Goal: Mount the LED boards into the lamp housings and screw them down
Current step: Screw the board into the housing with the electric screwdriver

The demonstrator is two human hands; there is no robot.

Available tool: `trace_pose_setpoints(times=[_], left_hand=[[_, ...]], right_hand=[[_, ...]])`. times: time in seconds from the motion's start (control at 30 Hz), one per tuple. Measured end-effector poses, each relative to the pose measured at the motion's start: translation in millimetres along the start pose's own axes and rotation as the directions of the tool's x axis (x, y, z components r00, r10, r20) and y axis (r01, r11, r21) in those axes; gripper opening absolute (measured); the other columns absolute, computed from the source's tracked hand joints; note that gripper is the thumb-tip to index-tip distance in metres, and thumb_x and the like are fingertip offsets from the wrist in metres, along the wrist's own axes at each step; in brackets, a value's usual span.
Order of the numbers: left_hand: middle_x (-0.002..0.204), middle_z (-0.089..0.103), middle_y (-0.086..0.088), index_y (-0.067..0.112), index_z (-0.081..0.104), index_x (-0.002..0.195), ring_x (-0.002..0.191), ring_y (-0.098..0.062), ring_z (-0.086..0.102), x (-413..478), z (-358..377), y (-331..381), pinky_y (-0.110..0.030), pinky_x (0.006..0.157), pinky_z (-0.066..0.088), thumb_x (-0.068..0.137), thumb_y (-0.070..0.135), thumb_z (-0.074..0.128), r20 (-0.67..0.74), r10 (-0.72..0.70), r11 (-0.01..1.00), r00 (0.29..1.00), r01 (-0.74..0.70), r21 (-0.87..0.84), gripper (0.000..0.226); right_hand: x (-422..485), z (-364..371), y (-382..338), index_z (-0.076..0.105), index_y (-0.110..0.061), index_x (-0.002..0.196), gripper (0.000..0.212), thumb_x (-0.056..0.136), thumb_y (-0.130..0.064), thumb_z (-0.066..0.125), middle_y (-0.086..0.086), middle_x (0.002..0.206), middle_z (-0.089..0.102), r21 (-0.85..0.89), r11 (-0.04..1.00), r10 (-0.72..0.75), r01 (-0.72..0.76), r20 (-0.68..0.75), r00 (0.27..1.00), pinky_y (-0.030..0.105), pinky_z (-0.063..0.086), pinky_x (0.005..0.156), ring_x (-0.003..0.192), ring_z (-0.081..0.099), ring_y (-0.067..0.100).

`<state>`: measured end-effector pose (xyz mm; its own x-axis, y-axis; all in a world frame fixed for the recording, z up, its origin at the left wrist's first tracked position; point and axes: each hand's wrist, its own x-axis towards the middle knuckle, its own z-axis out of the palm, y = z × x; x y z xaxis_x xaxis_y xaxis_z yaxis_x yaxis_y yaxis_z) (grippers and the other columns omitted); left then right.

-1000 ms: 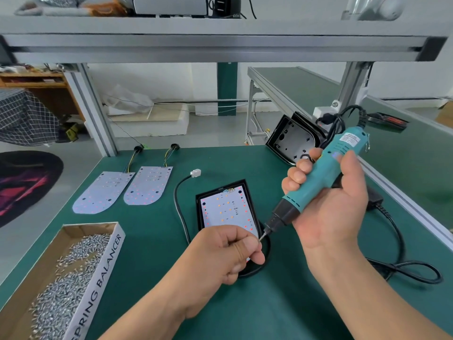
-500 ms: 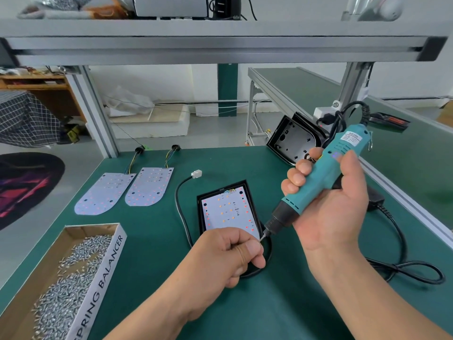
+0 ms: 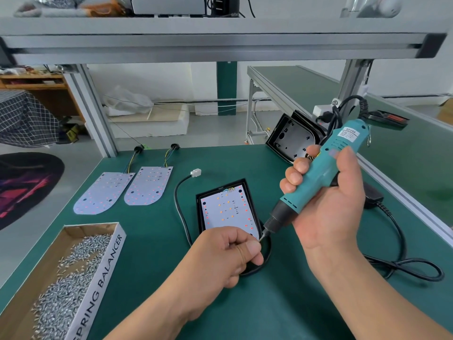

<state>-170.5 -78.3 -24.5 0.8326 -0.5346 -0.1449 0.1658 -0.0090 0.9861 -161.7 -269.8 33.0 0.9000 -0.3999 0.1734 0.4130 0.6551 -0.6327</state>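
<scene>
— Where was the board (image 3: 228, 212)?
— It lay flat in the black housing (image 3: 250, 195), mid-table, with its near end hidden under the left hand (image 3: 228, 256)
— And what was that hand doing?
— Thumb and forefinger were pressed together, pinching the tip of the bit (image 3: 264, 238) over the housing's near right corner. Any screw between them was too small to see. The other fingers were curled in
— The right hand (image 3: 328, 209)?
— It was wrapped round the teal driver (image 3: 326, 168), which slanted down and left to that corner, just right of the board
— And around that?
— The housing's cable (image 3: 181, 212) ran along its left side on the table (image 3: 152, 246). Two spare boards (image 3: 105, 192) lay side by side farther left. A box (image 3: 107, 273) of screws (image 3: 61, 278) sat at the near left, and empty housings (image 3: 294, 141) leaned at the far right edge
— Anything different from a second before?
— Hardly. The pinch and the grip were the same, the bit had stayed at that corner, and nothing on the table had shifted
</scene>
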Motion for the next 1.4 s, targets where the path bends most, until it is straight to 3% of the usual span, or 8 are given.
trace_pose_setpoints(times=[0.3,0.43,0.53,0.73,0.87,1.17,1.27,1.4], left_hand=[[0.088,0.072,-0.015,0.020,0.080,0.088,0.053,-0.012,0.029,-2,1,3,-0.024,0.051,0.028,0.089,0.028,0.070,-0.047,0.025,0.999,0.999,-0.024,0.035,0.013],[0.073,0.068,0.012,0.025,0.079,0.087,0.051,-0.009,0.034,-2,-5,6,-0.023,0.051,0.031,0.096,0.030,0.067,-0.076,0.056,0.982,0.995,-0.041,0.183,0.016],[0.067,0.065,0.016,0.022,0.079,0.086,0.051,-0.009,0.032,-2,-9,7,-0.021,0.050,0.031,0.103,0.020,0.067,-0.064,0.034,0.985,0.997,-0.023,0.171,0.021],[0.075,0.063,-0.002,0.017,0.079,0.090,0.053,-0.013,0.027,-4,-8,9,-0.023,0.052,0.029,0.107,0.014,0.063,-0.059,0.044,0.992,0.997,-0.037,0.123,0.023],[0.093,0.079,-0.003,0.020,0.080,0.092,0.051,-0.009,0.031,-6,-6,11,-0.020,0.051,0.032,0.107,0.011,0.061,-0.051,0.041,0.994,0.998,-0.036,0.103,0.026],[0.096,0.080,-0.006,0.020,0.080,0.091,0.051,-0.009,0.032,-5,-2,7,-0.019,0.051,0.033,0.107,0.008,0.061,-0.044,0.037,0.995,0.998,-0.033,0.094,0.027],[0.097,0.080,-0.006,0.023,0.080,0.090,0.052,-0.010,0.033,-5,-3,8,-0.021,0.052,0.033,0.107,0.012,0.063,-0.058,0.032,0.992,0.998,-0.025,0.123,0.026],[0.085,0.075,0.011,0.028,0.079,0.085,0.055,-0.013,0.038,-6,-2,9,-0.026,0.055,0.032,0.090,0.040,0.068,-0.147,0.094,0.942,0.985,-0.040,0.333,0.016]], right_hand=[[2,-2,0,0.056,-0.012,0.107,0.034,0.109,-0.045,0.048,0.005,0.081,0.052,0.007,1.000,0.010,-0.010,-0.014,1.000,0.029,0.043,0.060,0.066,0.048,0.020],[-1,0,5,0.053,-0.011,0.114,0.034,0.109,-0.045,0.047,0.006,0.082,0.052,-0.012,1.000,0.019,-0.018,0.027,0.999,0.030,0.044,0.060,0.066,0.048,0.021],[-5,0,6,0.055,-0.012,0.112,0.034,0.110,-0.045,0.046,0.006,0.081,0.052,-0.008,1.000,-0.024,0.024,0.048,0.999,0.030,0.044,0.060,0.066,0.048,0.021],[-1,-2,-2,0.055,-0.012,0.112,0.035,0.108,-0.045,0.046,0.005,0.083,0.052,0.013,0.997,-0.072,0.071,0.045,0.996,0.031,0.043,0.063,0.069,0.046,0.021],[-2,-2,-2,0.053,-0.011,0.114,0.034,0.109,-0.044,0.045,0.006,0.083,0.052,0.015,0.996,-0.088,0.088,0.032,0.996,0.031,0.044,0.063,0.069,0.046,0.021],[-4,-1,1,0.056,-0.012,0.111,0.035,0.108,-0.045,0.046,0.006,0.083,0.052,0.015,0.997,-0.073,0.073,0.034,0.997,0.031,0.043,0.062,0.068,0.047,0.021],[-4,-1,1,0.054,-0.012,0.112,0.035,0.108,-0.046,0.046,0.005,0.083,0.052,0.008,0.998,-0.057,0.057,0.040,0.998,0.030,0.044,0.062,0.067,0.047,0.021],[-8,4,2,0.054,-0.012,0.116,0.034,0.110,-0.043,0.042,0.006,0.083,0.053,-0.034,0.997,-0.068,0.072,0.119,0.991,0.031,0.046,0.063,0.068,0.049,0.022]])
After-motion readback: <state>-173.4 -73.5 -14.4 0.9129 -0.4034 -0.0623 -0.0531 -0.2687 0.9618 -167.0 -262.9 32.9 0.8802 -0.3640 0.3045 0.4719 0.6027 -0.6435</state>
